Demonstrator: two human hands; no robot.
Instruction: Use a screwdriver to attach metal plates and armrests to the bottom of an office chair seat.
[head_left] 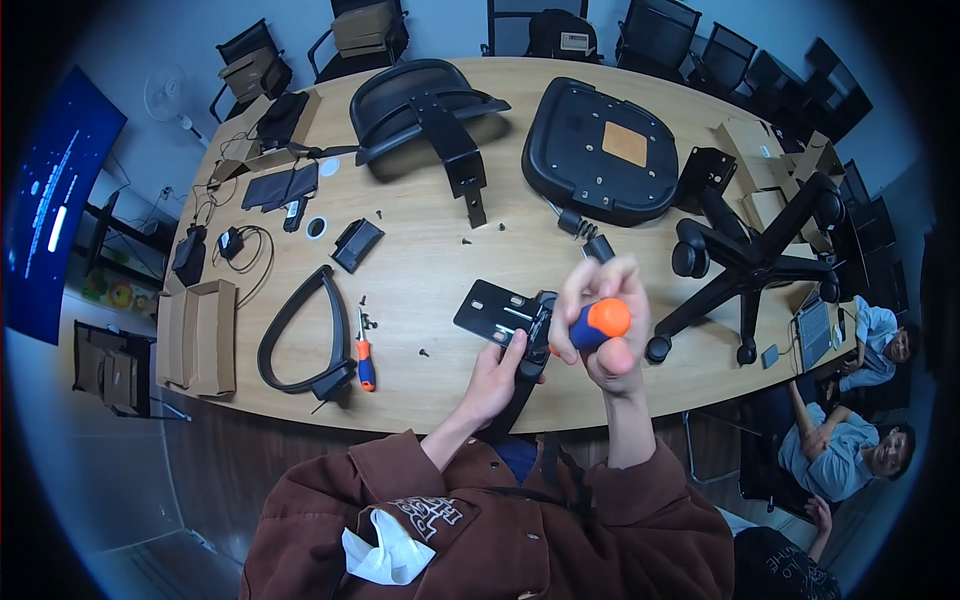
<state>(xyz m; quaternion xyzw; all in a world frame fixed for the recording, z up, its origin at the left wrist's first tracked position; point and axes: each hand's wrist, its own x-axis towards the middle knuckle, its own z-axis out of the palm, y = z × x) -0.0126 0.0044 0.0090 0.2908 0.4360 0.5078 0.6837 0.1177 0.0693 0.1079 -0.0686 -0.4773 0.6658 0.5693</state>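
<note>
My right hand (615,285) is closed round the handle of an orange and blue screwdriver (606,319), its rounded end facing up. The screwdriver's shaft is mostly hidden behind my fingers. Just left of it, my left hand (495,382) grips a black chair part with a flat slotted metal plate (487,308), held at the table's near edge. Some of my left fingers are hidden beneath the part. A second orange and blue screwdriver (365,368) lies to the left, beside a black loop-shaped armrest (335,300) and a few small screws (424,352).
A chair backrest (425,115), an upturned seat (600,150) and a star-shaped chair base (748,268) occupy the wooden table (420,260). An open cardboard box (195,340) stands left. People sit at the right beside a laptop (820,330).
</note>
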